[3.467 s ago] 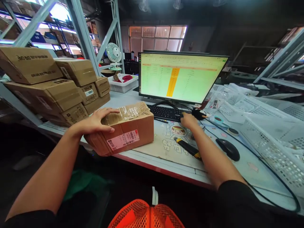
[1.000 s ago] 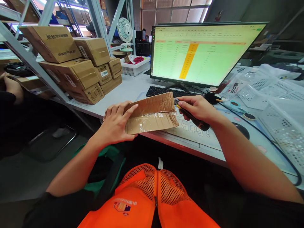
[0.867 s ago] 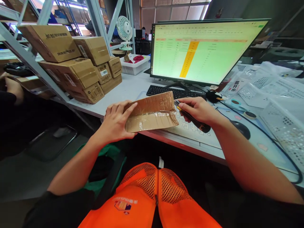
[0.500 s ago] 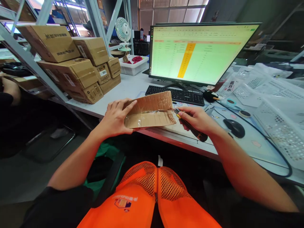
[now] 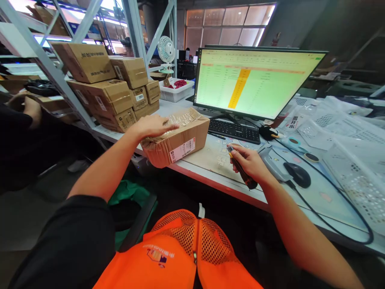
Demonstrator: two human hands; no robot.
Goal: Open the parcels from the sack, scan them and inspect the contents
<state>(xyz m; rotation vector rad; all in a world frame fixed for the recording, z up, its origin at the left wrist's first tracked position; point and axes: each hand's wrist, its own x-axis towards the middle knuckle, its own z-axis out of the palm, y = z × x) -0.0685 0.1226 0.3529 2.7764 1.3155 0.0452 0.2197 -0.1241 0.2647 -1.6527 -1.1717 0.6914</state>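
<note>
A taped cardboard box (image 5: 194, 132) sits at the desk's front edge, its left end jutting past the edge. A white label (image 5: 182, 149) is on the side facing me, and wrinkled clear tape crosses its top. My left hand (image 5: 153, 126) grips the box at the left end, fingers laid over the top; the thumb is hidden. In my right hand (image 5: 249, 158) is a dark utility knife (image 5: 242, 168) with a yellow part near its tip, fingers wrapped round the handle. The knife is held to the right of the box, apart from it.
Stacked cartons (image 5: 102, 94) stand at the left by a metal rack. A monitor (image 5: 255, 84) and keyboard (image 5: 234, 130) are behind the box. A grey handheld scanner (image 5: 272, 164), a mouse (image 5: 297, 174) with cable and white plastic baskets (image 5: 355, 160) lie to the right.
The box has turned and come down to the desk edge, so its labelled side now faces me. My right hand has drawn the knife away from the box, slightly right and down.
</note>
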